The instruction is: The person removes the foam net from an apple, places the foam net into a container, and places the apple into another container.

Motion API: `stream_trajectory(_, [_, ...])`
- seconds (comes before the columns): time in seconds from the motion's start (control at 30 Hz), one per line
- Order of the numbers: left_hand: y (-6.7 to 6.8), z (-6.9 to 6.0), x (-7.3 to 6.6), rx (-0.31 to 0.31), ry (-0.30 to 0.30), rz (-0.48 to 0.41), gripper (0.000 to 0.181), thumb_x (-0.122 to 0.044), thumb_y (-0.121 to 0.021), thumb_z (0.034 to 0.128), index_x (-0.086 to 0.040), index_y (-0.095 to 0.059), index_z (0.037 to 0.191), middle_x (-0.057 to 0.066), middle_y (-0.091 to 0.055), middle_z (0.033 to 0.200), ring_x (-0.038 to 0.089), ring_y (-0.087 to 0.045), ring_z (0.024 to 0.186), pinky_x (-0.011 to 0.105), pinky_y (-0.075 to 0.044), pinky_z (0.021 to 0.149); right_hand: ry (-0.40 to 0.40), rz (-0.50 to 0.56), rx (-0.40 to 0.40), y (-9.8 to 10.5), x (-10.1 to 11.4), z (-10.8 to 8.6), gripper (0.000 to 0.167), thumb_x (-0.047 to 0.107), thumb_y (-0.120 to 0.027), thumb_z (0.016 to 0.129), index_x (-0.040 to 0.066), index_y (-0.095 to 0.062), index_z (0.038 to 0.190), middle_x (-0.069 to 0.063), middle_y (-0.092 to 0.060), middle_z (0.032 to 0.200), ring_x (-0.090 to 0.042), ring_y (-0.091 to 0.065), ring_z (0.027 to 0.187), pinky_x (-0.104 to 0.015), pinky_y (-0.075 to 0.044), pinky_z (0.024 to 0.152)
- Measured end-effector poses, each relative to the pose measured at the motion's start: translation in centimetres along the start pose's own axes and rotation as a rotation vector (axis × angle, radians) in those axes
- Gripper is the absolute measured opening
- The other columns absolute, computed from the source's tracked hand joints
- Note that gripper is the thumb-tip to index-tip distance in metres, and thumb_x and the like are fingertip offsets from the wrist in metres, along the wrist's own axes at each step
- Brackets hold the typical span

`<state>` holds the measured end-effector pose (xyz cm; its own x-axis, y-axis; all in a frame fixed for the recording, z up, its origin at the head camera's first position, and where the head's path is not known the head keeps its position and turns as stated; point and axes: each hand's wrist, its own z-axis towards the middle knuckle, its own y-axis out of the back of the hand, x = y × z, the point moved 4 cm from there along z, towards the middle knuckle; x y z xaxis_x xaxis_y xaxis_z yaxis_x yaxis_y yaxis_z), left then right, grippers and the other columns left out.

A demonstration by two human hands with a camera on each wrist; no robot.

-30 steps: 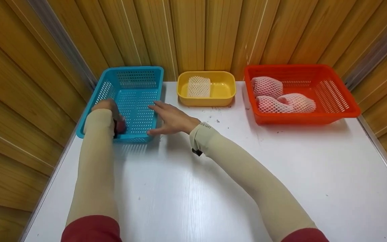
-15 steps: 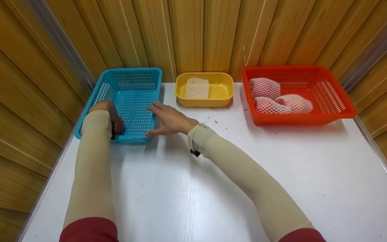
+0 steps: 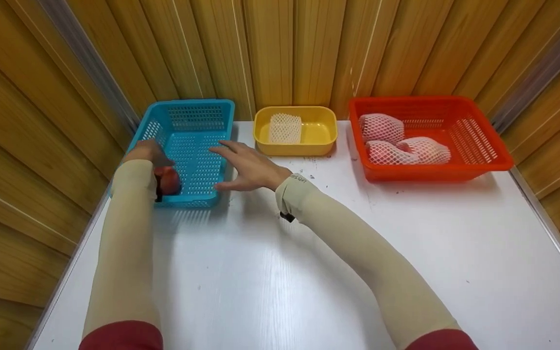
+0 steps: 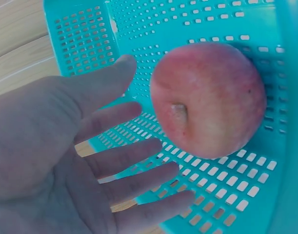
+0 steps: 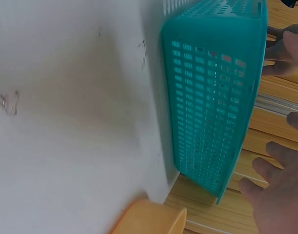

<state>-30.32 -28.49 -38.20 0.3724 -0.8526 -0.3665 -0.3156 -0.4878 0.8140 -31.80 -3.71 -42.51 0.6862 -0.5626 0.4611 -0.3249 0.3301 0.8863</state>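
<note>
A red apple [image 3: 169, 181] lies in the near left corner of the blue basket [image 3: 197, 198]. My left hand [image 3: 147, 151] is over the basket's left side; in the left wrist view the hand [image 4: 90, 151] has its fingers spread beside the apple [image 4: 208, 100], with a gap between them. My right hand [image 3: 253, 167] hovers at the basket's right rim, fingers apart and holding nothing. In the right wrist view the right hand [image 5: 285, 185] appears beside the outer wall of the basket [image 5: 202, 97].
At the back middle stands a yellow tub [image 3: 319, 148] holding white foam netting [image 3: 285, 129]. On the right, a red basket [image 3: 435, 172] contains several net-wrapped fruits [image 3: 382, 128]. Wood-panelled walls [image 3: 270, 48] border the white table [image 3: 309, 272].
My left hand has shifted slightly up and left, leaving more of the apple visible. My right hand has moved very little, its fingers lifting slightly.
</note>
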Motion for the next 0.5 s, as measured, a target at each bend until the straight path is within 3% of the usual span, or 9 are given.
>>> stream_trajectory(0.2, [1.0, 2.1, -0.4, -0.118, -0.109, 0.003, 0.064, -0.026, -0.061, 0.1043, 0.005, -0.035, 0.155, 0.036, -0.038, 0.152, 0.056, -0.041, 0.136, 0.069, -0.040, 0.106, 0.012, -0.067, -0.064, 1.4, -0.5, -0.7, 0.091, 0.062, -0.069, 0.088, 0.037, -0.024, 0.162, 0.001, -0.015, 0.171, -0.023, -0.020, 0.154, -0.048, -0.027, 0.123])
stream_trajectory(0.5, [1.5, 2.3, -2.7, -0.353, -0.284, 0.093, 0.072, -0.040, -0.060, 0.1019, -0.002, -0.033, 0.157, 0.034, -0.034, 0.156, 0.054, -0.036, 0.140, 0.070, -0.035, 0.110, 0.055, -0.136, -0.235, 3.7, -2.0, -2.2, 0.095, 0.067, -0.069, 0.085, 0.038, -0.022, 0.163, -0.002, -0.016, 0.170, -0.024, -0.023, 0.153, -0.049, -0.028, 0.122])
